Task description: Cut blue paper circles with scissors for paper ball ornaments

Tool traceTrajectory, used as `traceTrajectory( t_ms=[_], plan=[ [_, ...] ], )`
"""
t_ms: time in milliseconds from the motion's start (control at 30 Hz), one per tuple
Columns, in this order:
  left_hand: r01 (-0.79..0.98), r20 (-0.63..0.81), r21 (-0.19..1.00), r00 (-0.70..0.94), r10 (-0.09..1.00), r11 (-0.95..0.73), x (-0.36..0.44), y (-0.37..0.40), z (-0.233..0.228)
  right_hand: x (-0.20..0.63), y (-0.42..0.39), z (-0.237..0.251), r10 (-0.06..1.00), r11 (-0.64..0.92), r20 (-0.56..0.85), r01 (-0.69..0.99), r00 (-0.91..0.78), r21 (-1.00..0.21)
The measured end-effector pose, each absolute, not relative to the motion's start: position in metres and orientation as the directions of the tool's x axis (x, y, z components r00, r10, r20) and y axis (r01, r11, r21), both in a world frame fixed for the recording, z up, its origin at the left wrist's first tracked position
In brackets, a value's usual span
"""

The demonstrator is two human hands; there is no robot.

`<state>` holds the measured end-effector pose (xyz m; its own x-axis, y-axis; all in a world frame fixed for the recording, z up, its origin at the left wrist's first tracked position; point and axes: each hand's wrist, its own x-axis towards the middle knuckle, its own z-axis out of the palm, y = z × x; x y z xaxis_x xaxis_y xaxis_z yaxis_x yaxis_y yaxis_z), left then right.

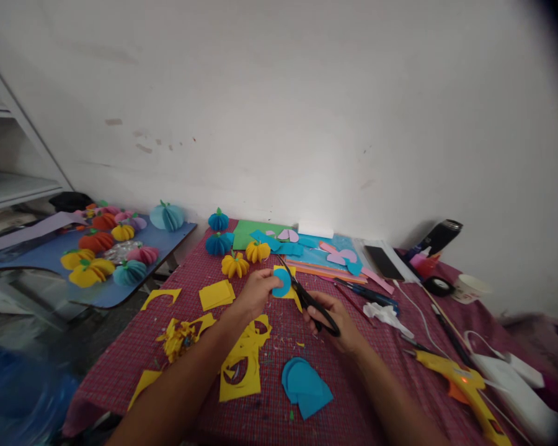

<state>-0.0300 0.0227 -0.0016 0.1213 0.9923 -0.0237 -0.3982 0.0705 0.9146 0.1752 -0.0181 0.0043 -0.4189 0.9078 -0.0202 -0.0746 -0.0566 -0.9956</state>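
Observation:
My left hand point(259, 290) pinches a blue paper circle point(281, 284) together with a piece of yellow paper point(296, 293) behind it. Black-handled scissors point(317, 307) are in my right hand point(335, 319), their blades at the right edge of the circle and the yellow paper. Beneath my hands, blue paper pieces point(304, 385) lie in an overlapping pile on the checked cloth. Yellow scraps with round holes point(253, 384) are spread near my left forearm, and a small stack of yellow paper point(216, 294) sits to the left.
Yellow folded-paper pumpkins point(235, 265) and blue ones point(218, 243) stand toward the back left. More paper pumpkins cover a blue table point(106, 297). At right lie a yellow glue gun point(467, 387), a phone point(383, 262), a black bottle point(442, 235), a paper cup point(472, 288) and cables.

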Motion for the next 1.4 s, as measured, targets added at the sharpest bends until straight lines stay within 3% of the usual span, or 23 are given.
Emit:
traceTrajectory(
  t_ms=[1400],
  plan=[
    [-0.433, -0.037, 0.897, 0.120, 0.992, 0.086, -0.0329, 0.0222, 0.0056, 0.1796, -0.0187, 0.0039, 0.893, -0.097, -0.038, -0.108, -0.449, -0.989]
  ],
)
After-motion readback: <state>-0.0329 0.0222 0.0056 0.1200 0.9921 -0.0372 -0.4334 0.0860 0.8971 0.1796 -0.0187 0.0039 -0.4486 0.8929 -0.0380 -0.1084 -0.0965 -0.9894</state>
